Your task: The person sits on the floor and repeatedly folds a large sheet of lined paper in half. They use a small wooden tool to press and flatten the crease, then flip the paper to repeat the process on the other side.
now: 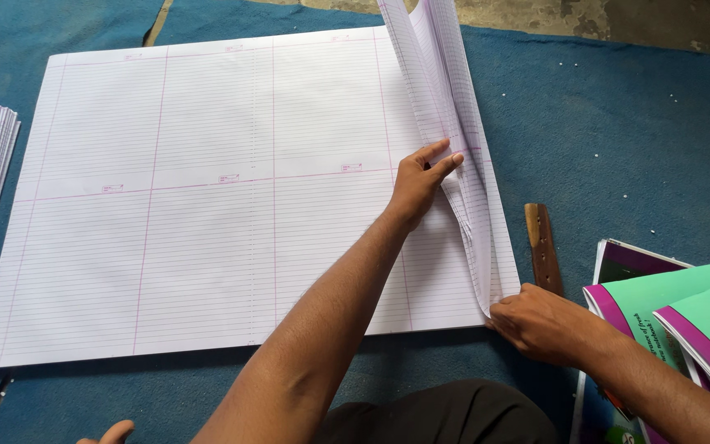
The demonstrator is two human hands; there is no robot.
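While the big ruled sheets [207, 197] lie flat on the blue mat [618, 123], the left hand [419, 182] pinches the lifted sheets [445, 107] midway, and the right hand [536, 322] grips their near corner beside a wooden ruler [542, 247] and green covers [684, 316].

A stack of large ruled sheets [207, 189] lies flat on blue cloth, white with fine grey lines and pink margin lines splitting each sheet into page panels. Along its right edge a bundle of lifted sheets [445, 107] stands curled upward, fanned apart at the top, its lower corner pinched together near the stack's bottom right corner.
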